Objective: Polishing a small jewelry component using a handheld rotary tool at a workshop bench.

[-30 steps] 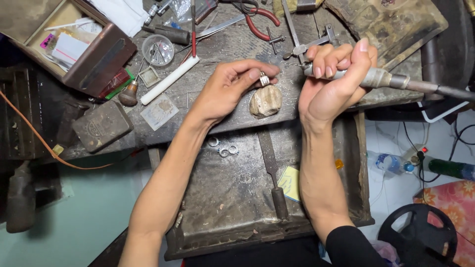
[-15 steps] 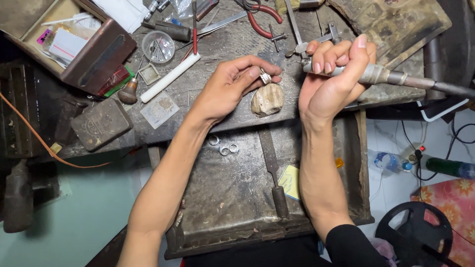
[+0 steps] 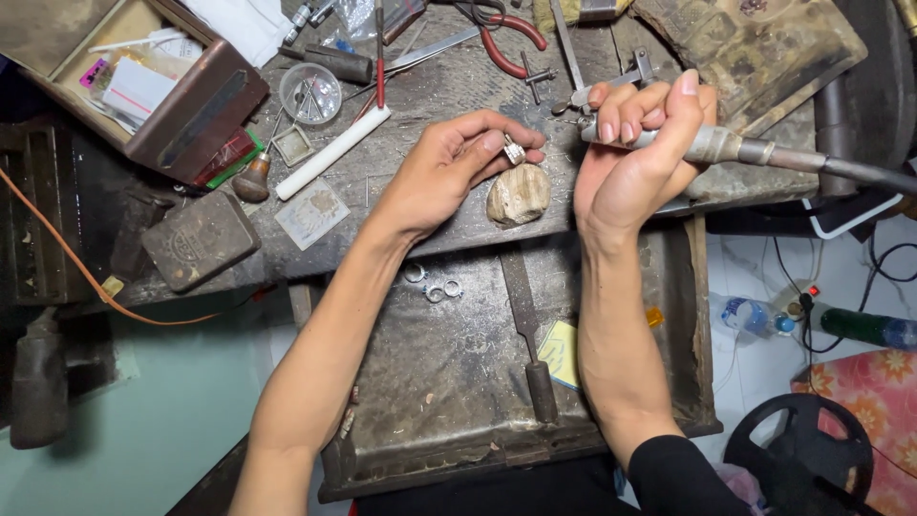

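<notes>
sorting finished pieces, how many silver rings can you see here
4. One ring is pinched in the left hand above the bench peg. Three loose rings lie on the metal tray. Clutter may hide more.

The left hand point(image 3: 441, 172) pinches a small silver ring point(image 3: 514, 151) between thumb and fingertips, just above a pale worn peg point(image 3: 518, 195) at the bench point(image 3: 420, 96) edge. The right hand point(image 3: 638, 158) closes its grip around a metal handpiece point(image 3: 712, 145), tip near the ring, cable running right. Three loose rings point(image 3: 433, 285) and a file point(image 3: 525, 330) lie in the tray point(image 3: 449, 382) below.
</notes>
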